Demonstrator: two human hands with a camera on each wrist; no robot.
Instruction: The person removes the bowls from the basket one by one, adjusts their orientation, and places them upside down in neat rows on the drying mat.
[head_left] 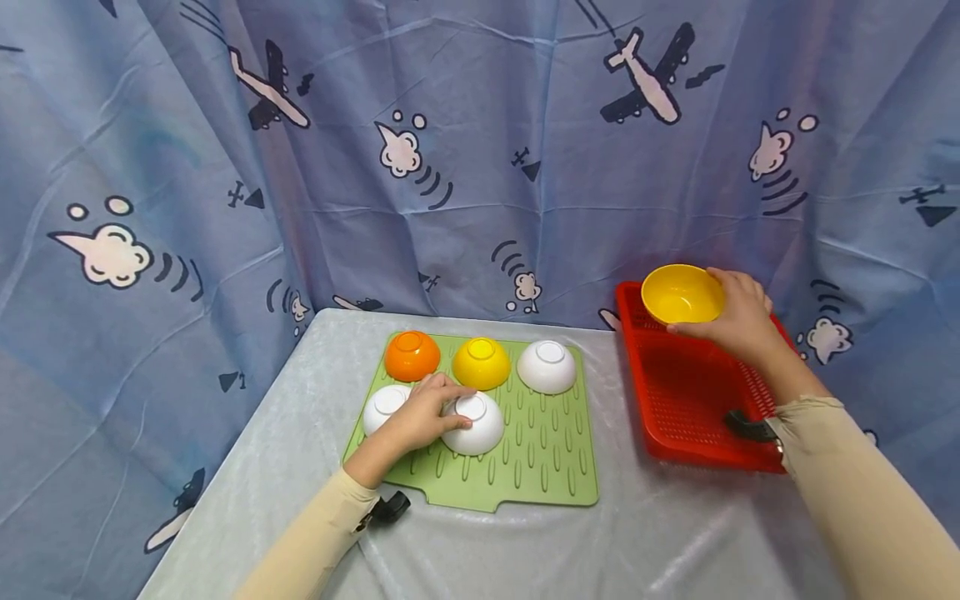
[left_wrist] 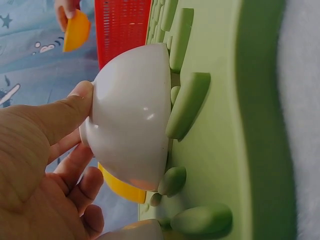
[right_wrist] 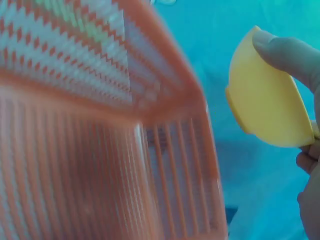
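My left hand (head_left: 418,417) pinches the foot ring of an upside-down white bowl (head_left: 483,435) between thumb and fingers. That bowl sits rim-down on a green drying mat (head_left: 542,483), against its raised ridges in the left wrist view. Partly behind the left hand is another upturned white bowl (head_left: 384,405). Along the mat's back edge stand an orange bowl (head_left: 412,358), a yellow bowl (head_left: 481,367) and a white bowl (head_left: 547,368), all upside down. My right hand (head_left: 742,321) grips a second yellow bowl (head_left: 682,296) by its rim, raised over the back of a red basket (head_left: 639,396).
The red basket with perforated walls stands right of the mat on a grey cloth-covered table (head_left: 600,550). A blue curtain (head_left: 465,167) printed with airplanes hangs behind and at both sides. Each wrist wears a dark strap device.
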